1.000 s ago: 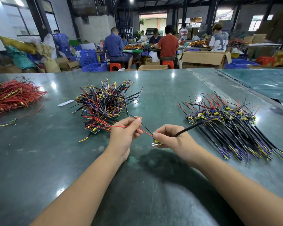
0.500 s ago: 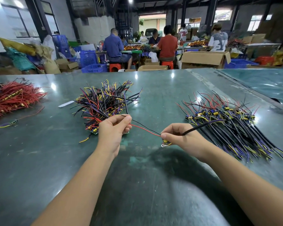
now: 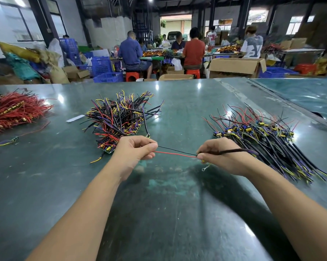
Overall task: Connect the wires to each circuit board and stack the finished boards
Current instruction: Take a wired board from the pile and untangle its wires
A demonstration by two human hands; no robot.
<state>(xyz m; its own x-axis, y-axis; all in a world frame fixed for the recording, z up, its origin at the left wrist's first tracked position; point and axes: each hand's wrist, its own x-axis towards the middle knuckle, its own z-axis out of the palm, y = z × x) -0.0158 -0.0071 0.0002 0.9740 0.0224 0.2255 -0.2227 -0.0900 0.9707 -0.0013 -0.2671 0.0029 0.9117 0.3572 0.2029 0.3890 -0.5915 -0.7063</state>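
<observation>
Right now my left hand (image 3: 133, 151) pinches one end of a thin red wire (image 3: 174, 154) and thin black wire (image 3: 177, 151); my right hand (image 3: 218, 157) pinches the other end plus a thick black cable (image 3: 234, 151). They're stretched above the green table (image 3: 168, 204). Mixed wire pile (image 3: 119, 117) behind left, board-and-wire pile (image 3: 268, 140) right. Open cardboard box (image 3: 236, 67) beyond, contents hidden.
</observation>
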